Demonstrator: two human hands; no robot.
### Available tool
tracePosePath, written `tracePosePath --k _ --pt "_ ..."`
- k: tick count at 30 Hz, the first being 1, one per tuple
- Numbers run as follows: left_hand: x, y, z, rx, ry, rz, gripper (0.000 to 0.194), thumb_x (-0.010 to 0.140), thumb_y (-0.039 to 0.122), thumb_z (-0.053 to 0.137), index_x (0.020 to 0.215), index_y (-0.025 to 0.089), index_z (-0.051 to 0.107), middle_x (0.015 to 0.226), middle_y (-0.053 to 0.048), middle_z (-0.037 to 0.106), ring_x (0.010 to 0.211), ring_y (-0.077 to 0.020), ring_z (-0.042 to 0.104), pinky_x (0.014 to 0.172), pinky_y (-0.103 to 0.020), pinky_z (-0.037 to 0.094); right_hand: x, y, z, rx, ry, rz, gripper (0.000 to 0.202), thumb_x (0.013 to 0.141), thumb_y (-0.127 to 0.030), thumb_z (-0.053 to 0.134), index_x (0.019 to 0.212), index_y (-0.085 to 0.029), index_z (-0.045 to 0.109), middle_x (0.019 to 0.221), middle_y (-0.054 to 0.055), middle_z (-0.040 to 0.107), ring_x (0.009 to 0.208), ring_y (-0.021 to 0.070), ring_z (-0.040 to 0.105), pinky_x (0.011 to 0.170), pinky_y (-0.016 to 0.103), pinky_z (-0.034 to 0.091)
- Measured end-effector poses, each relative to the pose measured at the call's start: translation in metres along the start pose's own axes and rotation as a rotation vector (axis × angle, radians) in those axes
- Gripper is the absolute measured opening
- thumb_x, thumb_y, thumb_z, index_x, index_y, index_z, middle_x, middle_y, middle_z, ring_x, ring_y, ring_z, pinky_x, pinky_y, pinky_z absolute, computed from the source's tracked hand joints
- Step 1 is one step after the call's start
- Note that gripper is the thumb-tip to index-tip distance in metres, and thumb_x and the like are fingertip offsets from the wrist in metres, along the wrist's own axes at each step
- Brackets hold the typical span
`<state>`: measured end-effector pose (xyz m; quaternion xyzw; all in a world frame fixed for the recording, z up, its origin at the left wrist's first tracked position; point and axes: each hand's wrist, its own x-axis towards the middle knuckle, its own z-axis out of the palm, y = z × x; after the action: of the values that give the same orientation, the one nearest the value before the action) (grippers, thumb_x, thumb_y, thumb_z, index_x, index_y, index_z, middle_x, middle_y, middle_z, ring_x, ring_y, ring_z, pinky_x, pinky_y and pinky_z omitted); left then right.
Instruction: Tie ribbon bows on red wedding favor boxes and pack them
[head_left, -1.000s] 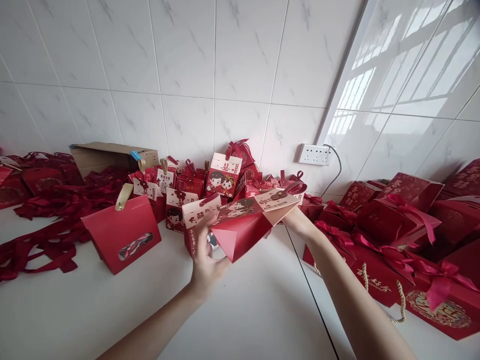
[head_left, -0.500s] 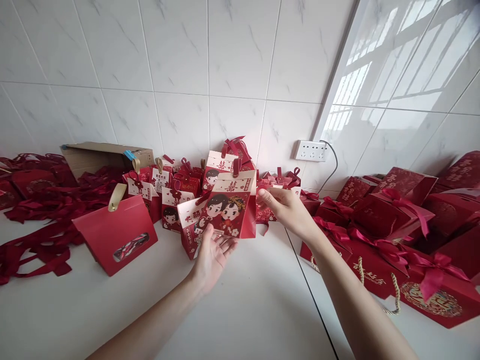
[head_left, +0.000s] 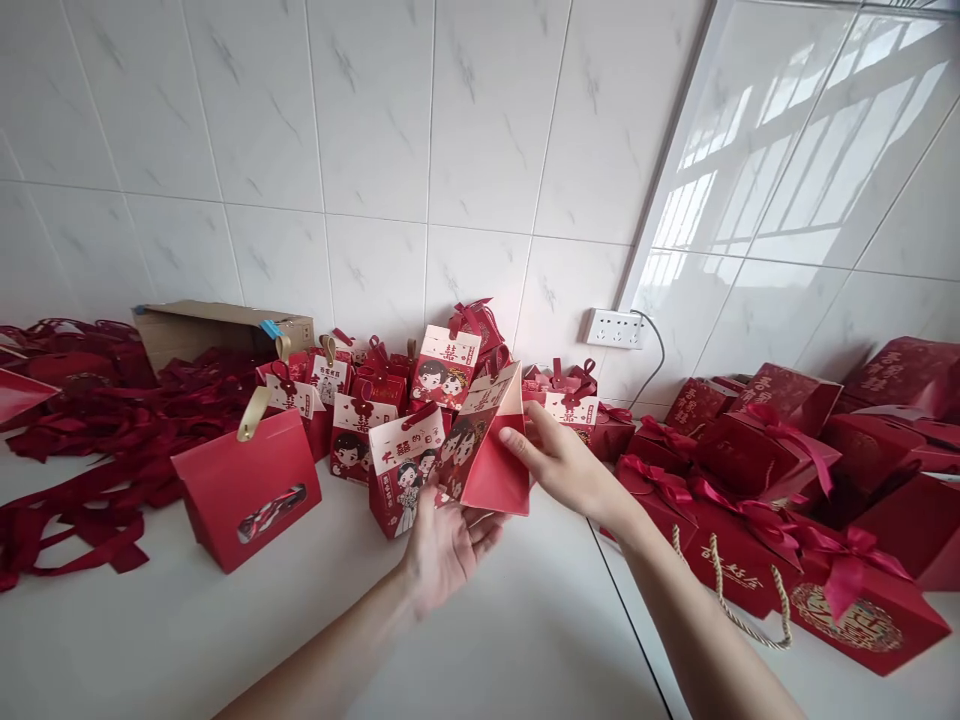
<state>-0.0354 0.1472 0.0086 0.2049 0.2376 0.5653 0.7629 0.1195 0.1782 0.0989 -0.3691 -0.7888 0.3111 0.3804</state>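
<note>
A red and cream gift box (head_left: pixel 501 462) with a cartoon couple and a loop at its top is held above the table, its plain red side turned toward me. My right hand (head_left: pixel 564 462) grips it from the right, thumb on the red side and fingers behind. My left hand (head_left: pixel 450 545) supports its lower edge, palm up, with the thumb near the lower left corner. Just left stands another cartoon gift box (head_left: pixel 397 485), partly covered by the held one. Further left is a plain red box (head_left: pixel 251 490) with an oval window and a gold loop.
Several more gift boxes (head_left: pixel 448 365) stand against the tiled wall. Dark red ribbons (head_left: pixel 90 540) and an open cardboard carton (head_left: pixel 217 312) lie at left. Red boxes with bows (head_left: pixel 855 570) and rope handles fill the right side. A power strip (head_left: pixel 613 328) hangs on the wall.
The gift box in my hands has turned, so its red side shows more and its cartoon front less. My right hand has closed onto its side. The view has shifted slightly.
</note>
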Motion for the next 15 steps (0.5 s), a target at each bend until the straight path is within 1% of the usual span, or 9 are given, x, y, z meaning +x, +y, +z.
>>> tracePosePath --k 2,4,6,7,9,10,11,13,15 --pt "-0.001 0.000 0.000 0.040 -0.037 0.041 0.055 0.072 0.060 0.061 0.099 0.012 0.062 0.093 -0.011 0.069 0.087 -0.0232 0.067 0.075 -0.031 0.054 -0.004 -0.008 0.000 -0.026 0.034 0.002 0.037 0.090 -0.054 0.043 0.106 -0.022 0.052 0.104 0.006 0.067 0.095 0.0216 0.063 0.084 0.037 0.050" --pt "-0.001 0.000 0.002 0.141 -0.044 0.164 0.051 0.069 0.058 0.065 0.096 0.015 0.061 0.091 -0.010 0.068 0.087 -0.0247 0.066 0.078 -0.035 0.053 -0.007 -0.011 -0.003 -0.014 0.065 0.019 0.039 0.089 -0.056 0.043 0.105 -0.022 0.055 0.110 0.006 0.066 0.100 0.0226 0.061 0.092 0.038 0.046" --pt "-0.003 -0.001 0.004 0.308 -0.003 0.386 0.047 0.063 0.046 0.074 0.098 0.017 0.059 0.094 -0.009 0.068 0.091 -0.0257 0.064 0.082 -0.037 0.051 -0.009 -0.007 -0.005 0.062 0.102 0.069 0.042 0.086 -0.058 0.047 0.106 -0.022 0.058 0.115 0.006 0.066 0.106 0.0243 0.060 0.095 0.038 0.043" --pt "-0.006 -0.001 0.005 0.397 0.026 0.520 0.050 0.059 0.037 0.079 0.101 0.019 0.057 0.098 -0.008 0.067 0.095 -0.0260 0.063 0.085 -0.036 0.050 -0.010 -0.003 -0.004 0.140 0.116 0.105 0.044 0.085 -0.058 0.049 0.107 -0.022 0.058 0.116 0.006 0.065 0.108 0.0250 0.059 0.095 0.038 0.044" --pt "-0.011 -0.002 0.006 0.538 0.074 0.755 0.065 0.049 0.018 0.084 0.107 0.023 0.054 0.108 -0.007 0.065 0.102 -0.0265 0.059 0.089 -0.034 0.047 -0.014 0.010 -0.001 0.365 0.113 0.174 0.047 0.083 -0.059 0.050 0.110 -0.022 0.058 0.117 0.007 0.065 0.107 0.0261 0.060 0.091 0.039 0.047" --pt "-0.014 -0.003 0.007 0.588 0.083 0.823 0.071 0.045 0.012 0.084 0.108 0.023 0.052 0.110 -0.007 0.064 0.102 -0.0268 0.059 0.089 -0.033 0.046 -0.017 0.017 0.003 0.486 0.100 0.198 0.048 0.082 -0.060 0.051 0.110 -0.022 0.058 0.117 0.008 0.066 0.106 0.0265 0.061 0.088 0.039 0.049" --pt "-0.017 -0.004 0.006 0.629 0.082 0.861 0.074 0.043 0.010 0.084 0.107 0.023 0.052 0.109 -0.007 0.063 0.101 -0.0268 0.058 0.088 -0.033 0.046 -0.021 0.024 0.007 0.592 0.088 0.214 0.050 0.081 -0.061 0.052 0.110 -0.021 0.058 0.116 0.009 0.066 0.104 0.0266 0.062 0.086 0.039 0.050" --pt "-0.020 -0.006 0.005 0.696 0.059 0.895 0.074 0.041 0.010 0.084 0.105 0.023 0.051 0.104 -0.006 0.063 0.097 -0.0254 0.059 0.085 -0.031 0.046 -0.031 0.034 0.017 0.730 0.090 0.232 0.051 0.080 -0.062 0.052 0.109 -0.020 0.058 0.116 0.010 0.066 0.104 0.0268 0.062 0.085 0.040 0.051" --pt "-0.021 -0.006 0.005 0.705 0.018 0.880 0.070 0.044 0.014 0.084 0.104 0.023 0.051 0.102 -0.004 0.064 0.095 -0.0233 0.059 0.084 -0.031 0.046 -0.043 0.038 0.025 0.796 0.144 0.253 0.049 0.081 -0.061 0.050 0.110 -0.022 0.058 0.118 0.009 0.065 0.106 0.0262 0.062 0.086 0.040 0.051"
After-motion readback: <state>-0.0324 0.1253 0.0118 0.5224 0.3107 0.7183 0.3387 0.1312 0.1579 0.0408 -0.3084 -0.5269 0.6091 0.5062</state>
